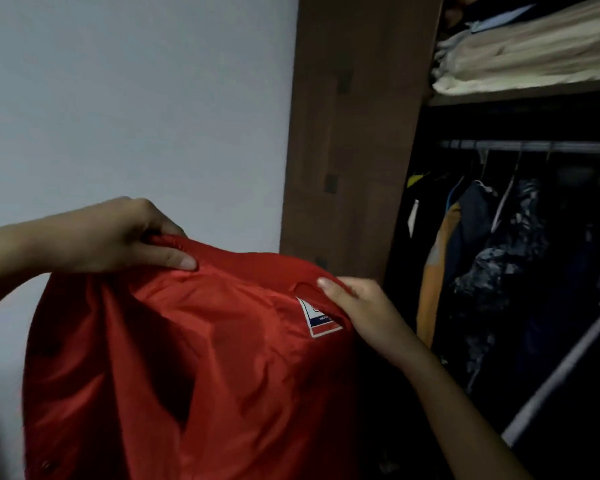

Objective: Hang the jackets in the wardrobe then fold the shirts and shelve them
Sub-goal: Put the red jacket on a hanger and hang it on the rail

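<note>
- The wardrobe (347,133) stands open at the right, its brown side panel against a pale wall (136,98); the open front leaves the rail and shelf reachable for hanging.
- A red jacket (187,358) hangs in the air in front of the wall, just left of the wardrobe's side panel, lining outward and held up by its collar edge so the body drops free and straight, likely ready for a hanger.
- Dark garments (492,258) already hang from the rail (534,146) inside, crowded toward the left end.
- Folded pale cloth (527,53) lies stacked on the shelf (520,93) above the rail.
- The left hand (118,233) pinches the collar's left end between thumb and curled fingers.
- The right hand (364,306) grips the collar at the neck, fingers curled round the edge beside a white label (317,318), keeping the collar taut between both grips.
- No hanger shows in either hand.
</note>
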`<state>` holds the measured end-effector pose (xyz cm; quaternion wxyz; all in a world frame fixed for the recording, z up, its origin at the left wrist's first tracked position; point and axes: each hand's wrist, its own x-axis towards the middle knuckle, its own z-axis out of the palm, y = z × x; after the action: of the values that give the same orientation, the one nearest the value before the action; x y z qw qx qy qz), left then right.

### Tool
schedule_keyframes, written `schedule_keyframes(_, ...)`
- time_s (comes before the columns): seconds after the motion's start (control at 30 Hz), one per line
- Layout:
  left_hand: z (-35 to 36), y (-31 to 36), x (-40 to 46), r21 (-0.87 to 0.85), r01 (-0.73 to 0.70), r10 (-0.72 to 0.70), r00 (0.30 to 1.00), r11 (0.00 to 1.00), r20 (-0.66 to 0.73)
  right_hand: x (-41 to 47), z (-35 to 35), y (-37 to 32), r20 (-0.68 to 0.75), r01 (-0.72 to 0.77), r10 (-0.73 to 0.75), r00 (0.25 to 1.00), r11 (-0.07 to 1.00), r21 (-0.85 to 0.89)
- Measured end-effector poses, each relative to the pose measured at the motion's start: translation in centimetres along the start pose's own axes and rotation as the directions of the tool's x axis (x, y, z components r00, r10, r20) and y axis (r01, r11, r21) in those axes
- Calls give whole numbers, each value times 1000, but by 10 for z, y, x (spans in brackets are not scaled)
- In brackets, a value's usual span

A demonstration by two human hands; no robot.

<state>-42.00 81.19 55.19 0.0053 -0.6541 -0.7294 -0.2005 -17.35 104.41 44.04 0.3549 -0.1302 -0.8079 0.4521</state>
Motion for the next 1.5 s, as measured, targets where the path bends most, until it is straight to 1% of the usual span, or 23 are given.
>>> schedule_keyframes(0.03,4,-1,17,10,-34,34,999,999,-25,4,-13,0,-36,21,-23,999,999,-33)
schedule_keyframes(0.1,12,-4,52,-54,-105,102,993,993,-53,7,-41,-2,-92,66,-77,993,992,-109)
schedule_keyframes(0.23,24,8,113,-195,-253,233,965,948,-120,6,-86,-5,-142,48,-79,987,976,-214)
schedule_keyframes(0.3,30,18,137,-266,-298,260,951,917,-167,0,-102,-2,-110,-18,-4,994,980,-199)
schedule_keyframes(0.37,31,25,158,-317,-335,279,937,887,-210,-8,-118,4,-64,-140,131,989,976,-165)
schedule_keyframes(0.43,30,26,182,-328,-380,318,920,865,-228,-17,-129,14,-56,-254,248,967,956,-149)
schedule_keyframes(0.5,33,24,208,-281,-432,378,897,857,-228,-21,-137,31,-120,-309,290,950,931,-196)
schedule_keyframes(0.57,41,21,232,-236,-492,447,867,838,-218,-22,-141,46,-245,-345,283,927,900,-267)
schedule_keyframes(0.6,46,22,243,-234,-521,479,851,821,-216,-23,-142,52,-338,-362,250,907,874,-325)
schedule_keyframes(0.63,52,23,253,-242,-543,500,838,804,-220,-24,-145,58,-456,-384,183,871,833,-399)
schedule_keyframes(0.7,63,26,272,-281,-570,515,820,772,-249,-27,-152,64,-673,-456,6,740,740,-494)
schedule_keyframes(0.73,68,29,281,-294,-588,528,808,754,-261,-28,-156,66,-736,-479,-56,674,725,-494)
schedule_keyframes(0.77,73,31,291,-297,-611,548,791,734,-271,-29,-159,65,-775,-481,-87,626,739,-472)
schedule_keyframes(0.8,78,34,299,-298,-629,567,777,718,-275,-31,-165,64,-798,-477,-105,594,753,-454)
schedule_keyframes(0.83,82,38,306,-305,-642,580,766,703,-277,-35,-172,60,-807,-475,-117,579,757,-450)
schedule_keyframes(0.93,97,47,325,-343,-638,578,770,689,-269,-42,-193,45,-800,-504,-155,579,703,-502)
schedule_keyframes(1.0,106,55,334,-369,-616,564,787,696,-250,-44,-208,39,-794,-530,-143,591,674,-515)
schedule_keyframes(1.07,113,64,342,-409,-607,559,792,681,-245,-45,-221,40,-779,-545,-109,617,655,-523)
schedule_keyframes(1.2,122,89,356,-461,-600,556,794,654,-245,-40,-244,46,-749,-532,-55,660,671,-517)
schedule_keyframes(1.37,122,118,382,-427,-619,558,783,659,-274,-18,-272,46,-755,-471,-51,653,754,-458)
schedule_keyframes(1.43,119,129,392,-419,-618,555,785,665,-277,-4,-283,46,-754,-494,-5,657,753,-436)
schedule_keyframes(1.5,115,138,399,-416,-628,564,777,658,-281,11,-296,50,-742,-545,78,666,730,-412)
